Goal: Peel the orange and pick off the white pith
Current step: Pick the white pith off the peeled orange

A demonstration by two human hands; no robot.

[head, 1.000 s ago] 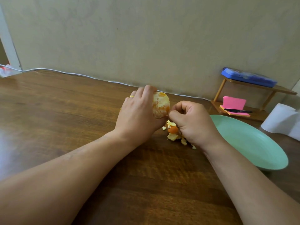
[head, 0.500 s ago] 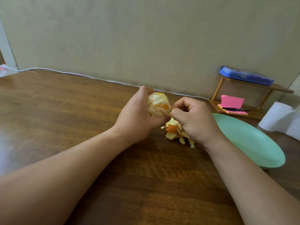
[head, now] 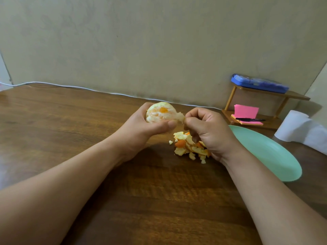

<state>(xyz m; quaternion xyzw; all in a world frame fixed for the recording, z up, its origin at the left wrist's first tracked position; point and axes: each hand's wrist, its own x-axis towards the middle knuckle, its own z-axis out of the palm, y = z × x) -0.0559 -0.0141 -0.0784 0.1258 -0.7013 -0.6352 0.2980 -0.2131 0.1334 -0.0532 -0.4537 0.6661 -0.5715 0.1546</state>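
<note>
The task looks well past its halfway mark. Nearest, in the middle of the bench (head: 159, 200) and a little toward its right edge, lies a heap of peel (head: 188, 147), orange and pale scraps together, so the skin seems to be off. Just above it the right hand (head: 210, 133) hangs with its fingers curled, thumb and forefinger pinching a strip of pith (head: 180, 117) that is still joined to the fruit. The left hand (head: 139, 133) holds the orange (head: 160, 112) clear of the bench, toward the far edge, fingers wrapped round its back and thumb along its underside. The orange shows mostly pale with one bare patch of flesh, so a good deal of pith is left to pick; its hidden side cannot be judged. A green plate (head: 276, 160) lies near the right edge, just beside the right wrist. At the far right corner stand a small wooden shelf (head: 290, 94) with pink notes (head: 246, 111), a pen (head: 251, 119) and a blue box (head: 260, 83), and a paper roll (head: 292, 126).

A second ago the left hand showed its back and a ring, fingers over the fruit. It has since rolled over, so the orange faces up and sits higher. The right hand has drawn off to the right, stretching the strip, and the heap lies more in the open.
</note>
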